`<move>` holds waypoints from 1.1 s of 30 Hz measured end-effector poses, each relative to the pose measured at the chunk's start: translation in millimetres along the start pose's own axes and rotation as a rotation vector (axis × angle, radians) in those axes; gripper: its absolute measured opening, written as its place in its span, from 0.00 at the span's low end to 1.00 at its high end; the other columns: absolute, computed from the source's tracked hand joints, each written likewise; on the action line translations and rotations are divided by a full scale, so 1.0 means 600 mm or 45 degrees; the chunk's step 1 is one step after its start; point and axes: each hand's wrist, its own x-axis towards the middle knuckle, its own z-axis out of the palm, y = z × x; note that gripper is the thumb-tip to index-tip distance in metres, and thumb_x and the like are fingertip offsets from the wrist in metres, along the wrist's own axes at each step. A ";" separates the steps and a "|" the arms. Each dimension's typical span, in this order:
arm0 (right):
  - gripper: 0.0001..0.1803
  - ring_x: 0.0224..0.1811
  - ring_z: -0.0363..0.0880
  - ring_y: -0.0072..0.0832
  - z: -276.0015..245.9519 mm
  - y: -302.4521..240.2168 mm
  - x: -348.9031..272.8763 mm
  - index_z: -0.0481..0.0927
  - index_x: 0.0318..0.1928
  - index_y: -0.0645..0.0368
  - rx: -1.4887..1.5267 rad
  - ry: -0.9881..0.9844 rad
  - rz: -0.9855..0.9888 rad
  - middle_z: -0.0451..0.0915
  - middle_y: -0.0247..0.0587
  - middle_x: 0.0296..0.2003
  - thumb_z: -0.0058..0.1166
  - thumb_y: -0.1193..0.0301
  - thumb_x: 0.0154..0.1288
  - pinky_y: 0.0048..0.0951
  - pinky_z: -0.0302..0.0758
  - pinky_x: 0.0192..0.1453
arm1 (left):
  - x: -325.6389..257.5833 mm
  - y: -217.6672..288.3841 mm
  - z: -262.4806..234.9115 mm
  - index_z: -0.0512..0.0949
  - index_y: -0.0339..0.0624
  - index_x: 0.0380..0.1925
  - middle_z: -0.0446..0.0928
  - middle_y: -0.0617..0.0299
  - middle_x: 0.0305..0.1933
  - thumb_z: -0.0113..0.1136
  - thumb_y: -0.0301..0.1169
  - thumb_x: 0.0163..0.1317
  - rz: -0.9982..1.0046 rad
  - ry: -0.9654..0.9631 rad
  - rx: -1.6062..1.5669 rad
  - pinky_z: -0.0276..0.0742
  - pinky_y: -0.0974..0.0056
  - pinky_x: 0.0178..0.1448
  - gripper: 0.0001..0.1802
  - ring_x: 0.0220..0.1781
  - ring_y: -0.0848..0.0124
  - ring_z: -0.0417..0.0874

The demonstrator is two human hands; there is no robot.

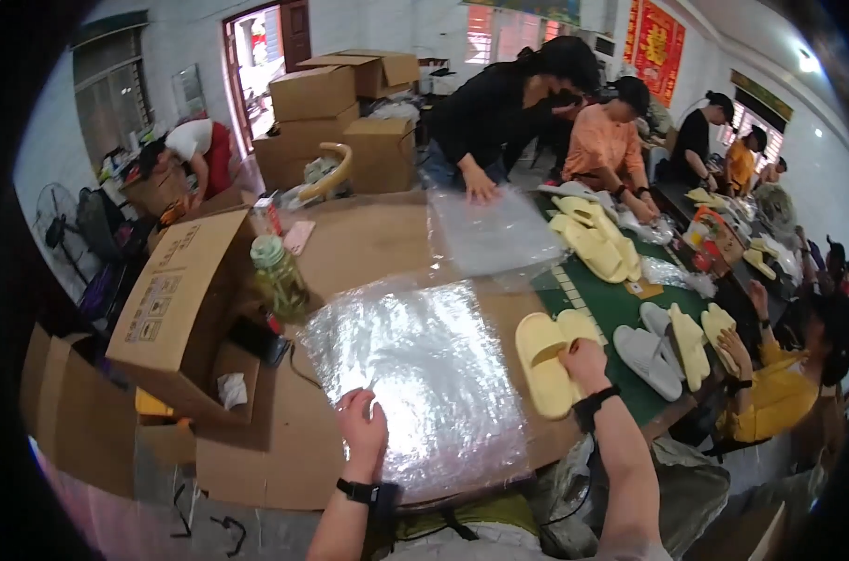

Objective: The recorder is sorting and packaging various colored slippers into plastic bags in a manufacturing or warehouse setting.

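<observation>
A stack of clear plastic bags (434, 374) lies flat and shiny on the cardboard-covered table in front of me. My left hand (363, 428) is at the stack's left edge, its fingers curled and pinching the film of a bag. My right hand (585, 366) grips a pair of pale yellow slippers (542, 365) to the right of the bags; the fingertips are partly hidden at the straps. Grey slippers (644, 360) and more yellow slippers (690, 346) rest just right of that hand on the green mat (630, 402).
An open cardboard box (177, 309) and a green-lidded bottle (278, 276) stand to the left. Across the table a person in black (499, 122) rests a hand on another bag stack (495, 234). Several yellow slippers (593, 238) lie far right, near other people. A person in yellow (770, 402) sits at right.
</observation>
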 end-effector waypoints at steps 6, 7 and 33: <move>0.21 0.41 0.83 0.55 0.075 0.009 -0.023 0.76 0.38 0.63 0.054 0.138 -0.112 0.83 0.61 0.35 0.53 0.54 0.66 0.53 0.78 0.48 | 0.002 0.007 -0.005 0.86 0.47 0.29 0.80 0.61 0.37 0.63 0.26 0.50 0.012 -0.032 -0.146 0.67 0.54 0.60 0.06 0.51 0.56 0.74; 0.20 0.39 0.83 0.55 0.069 0.015 -0.019 0.76 0.38 0.63 -0.026 0.191 -0.068 0.83 0.59 0.33 0.56 0.55 0.64 0.52 0.79 0.45 | 0.003 0.009 -0.006 0.86 0.47 0.29 0.80 0.61 0.37 0.63 0.26 0.50 0.001 -0.029 -0.136 0.67 0.54 0.60 0.06 0.51 0.56 0.74; 0.12 0.25 0.70 0.17 -0.038 -0.110 -0.332 0.78 0.44 0.66 0.770 0.076 -0.253 0.79 0.37 0.27 0.63 0.76 0.61 0.23 0.69 0.30 | -0.013 0.051 -0.085 0.80 0.51 0.53 0.70 0.49 0.69 0.75 0.40 0.50 0.417 -0.884 0.324 0.65 0.47 0.73 0.28 0.71 0.42 0.66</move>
